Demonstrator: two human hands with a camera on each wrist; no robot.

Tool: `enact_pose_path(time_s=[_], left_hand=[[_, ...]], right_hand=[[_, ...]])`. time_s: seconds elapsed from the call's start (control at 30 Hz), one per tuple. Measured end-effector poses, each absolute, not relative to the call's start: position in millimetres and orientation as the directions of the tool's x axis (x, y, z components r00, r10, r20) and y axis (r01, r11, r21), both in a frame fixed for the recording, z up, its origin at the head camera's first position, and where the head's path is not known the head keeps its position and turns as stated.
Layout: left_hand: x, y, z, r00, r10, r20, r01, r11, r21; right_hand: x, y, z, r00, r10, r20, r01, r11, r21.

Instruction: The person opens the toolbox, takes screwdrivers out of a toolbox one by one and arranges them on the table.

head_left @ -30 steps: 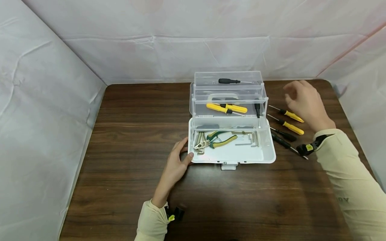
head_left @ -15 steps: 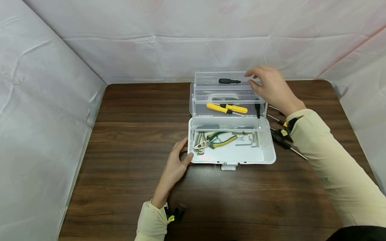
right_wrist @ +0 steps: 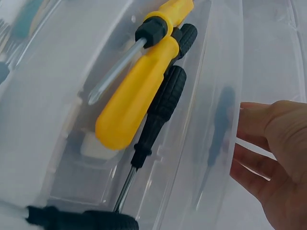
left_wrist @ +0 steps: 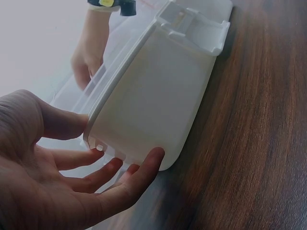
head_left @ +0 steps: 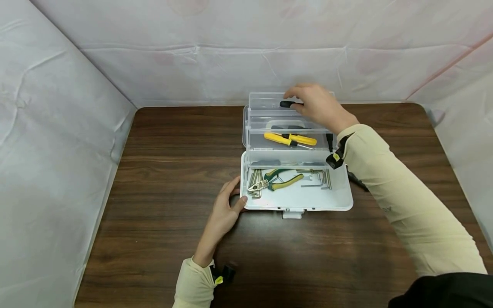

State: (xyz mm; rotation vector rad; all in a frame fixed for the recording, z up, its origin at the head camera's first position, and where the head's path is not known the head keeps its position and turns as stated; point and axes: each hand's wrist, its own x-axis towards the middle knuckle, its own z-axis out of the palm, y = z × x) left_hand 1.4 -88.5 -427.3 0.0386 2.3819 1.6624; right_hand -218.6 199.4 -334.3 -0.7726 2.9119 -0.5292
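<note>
A white toolbox (head_left: 292, 201) with clear tiered trays (head_left: 265, 102) stands unfolded on the table. My left hand (head_left: 224, 209) holds its left front corner; in the left wrist view the thumb lies at the rim and the fingers bend along the end wall. Over the top tray, my right hand (head_left: 317, 107) has its thumb and fingers apart around a black screwdriver (head_left: 286, 104). That tool shows blurred through the tray wall in the right wrist view, where the fingertips are hidden. Yellow-handled screwdrivers (head_left: 298, 140) lie in the lower tray.
Green-handled pliers (head_left: 285, 183) and several hex keys (head_left: 327, 179) lie in the box's base. Another black screwdriver (head_left: 329, 141) is at the lower tray's right end. Right of the box, a black tool (head_left: 358, 179) shows partly beneath the right sleeve. White sheeting (head_left: 215, 72) surrounds the table (head_left: 173, 171).
My right hand has moved left from beside the loose screwdrivers to over the top tray. The forearm now covers most of those screwdrivers. The left hand has stayed at the box corner.
</note>
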Motion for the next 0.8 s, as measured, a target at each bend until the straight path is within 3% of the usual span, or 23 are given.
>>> enact_pose_path(time_s=[0.53, 0.8], left_hand=[[0.3, -83.1, -428.0, -0.974, 0.164, -0.154, -0.088, 0.351, 0.932], [0.4, -84.2, -431.0, -0.975, 0.166, -0.148, -0.086, 0.335, 0.938]], right_hand=[[-219.6, 196.0, -334.3, -0.871, -0.491, 0.001, -0.455, 0.807, -0.377], [-217.8, 196.5, -338.1, -0.879, -0.466, 0.102, -0.466, 0.791, -0.397]])
